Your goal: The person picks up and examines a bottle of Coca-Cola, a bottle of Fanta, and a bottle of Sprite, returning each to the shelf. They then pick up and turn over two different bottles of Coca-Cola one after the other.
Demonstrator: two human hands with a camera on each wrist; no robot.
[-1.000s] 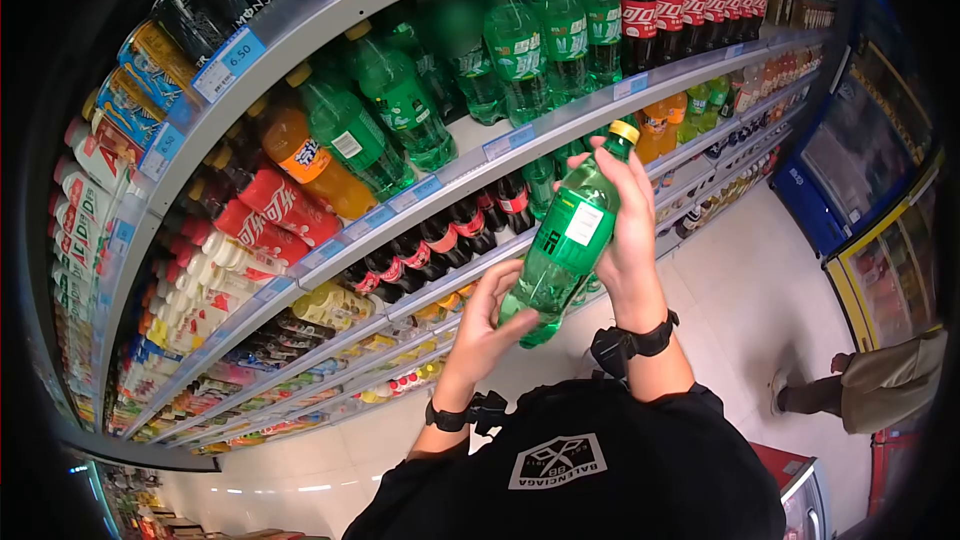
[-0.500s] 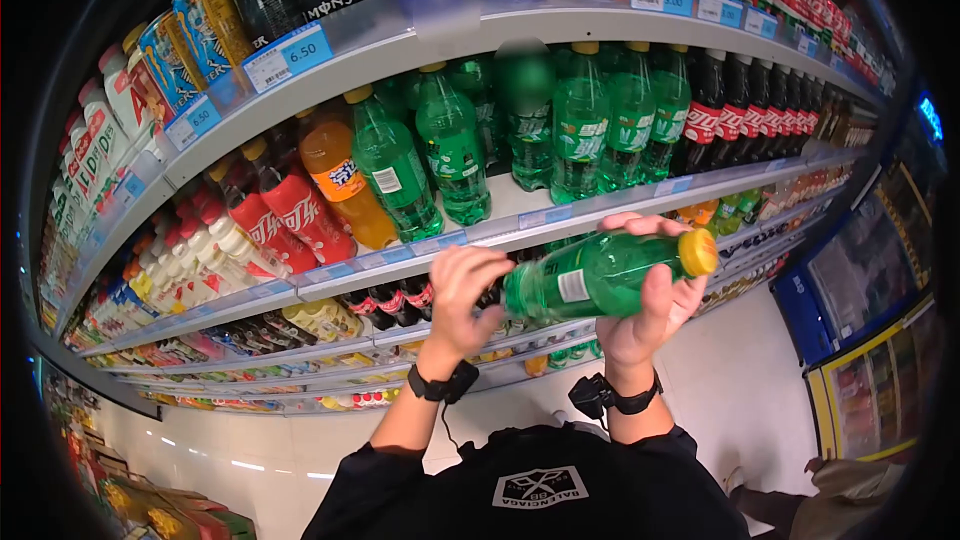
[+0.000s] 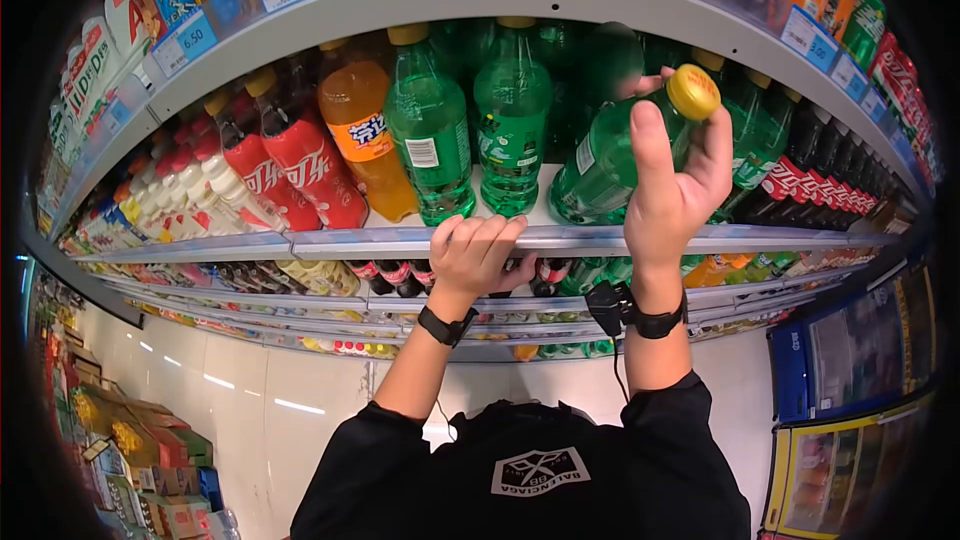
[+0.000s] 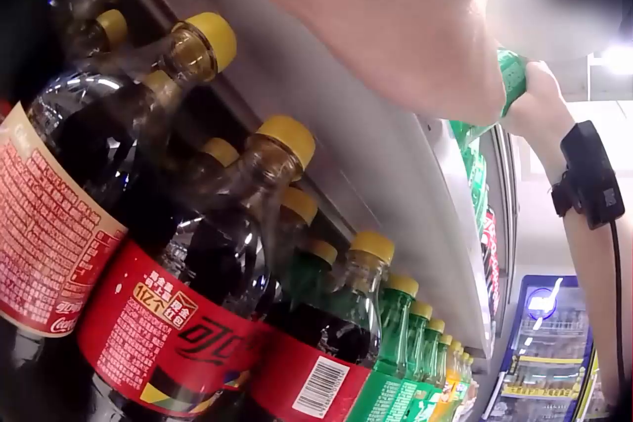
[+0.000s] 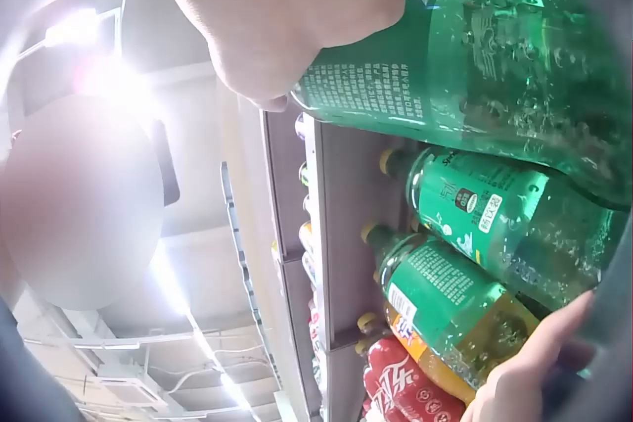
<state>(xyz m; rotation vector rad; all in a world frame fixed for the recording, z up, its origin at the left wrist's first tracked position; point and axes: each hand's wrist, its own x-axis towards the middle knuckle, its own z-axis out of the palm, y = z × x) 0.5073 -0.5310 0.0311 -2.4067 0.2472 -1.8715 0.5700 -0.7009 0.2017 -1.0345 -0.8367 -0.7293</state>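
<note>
A green bottle (image 3: 610, 165) with a yellow cap leans on the shelf, its base on the shelf floor and its neck tilted toward the person. The right hand (image 3: 672, 175) grips it near the neck, thumb raised beside the cap. In the right wrist view the same bottle (image 5: 465, 86) lies beneath the right hand (image 5: 307, 16). The left hand (image 3: 478, 258) rests on the shelf's front edge (image 3: 560, 238), fingers bent over the top and holding no bottle. Two upright green bottles stand just behind it, one of them (image 3: 512, 130) nearest the gap.
Orange soda (image 3: 365, 130) and red-labelled cola bottles (image 3: 320, 175) stand to the left, more cola (image 3: 815, 180) to the right. An upper shelf edge (image 3: 450, 0) runs above the bottles. Cartons (image 3: 150, 440) are at lower left, fridges (image 3: 850, 360) at right.
The right hand has brought the green bottle from in front of the shelves onto the shelf. The left hand has left the bottle's base and come to the shelf edge. The view has moved closer.
</note>
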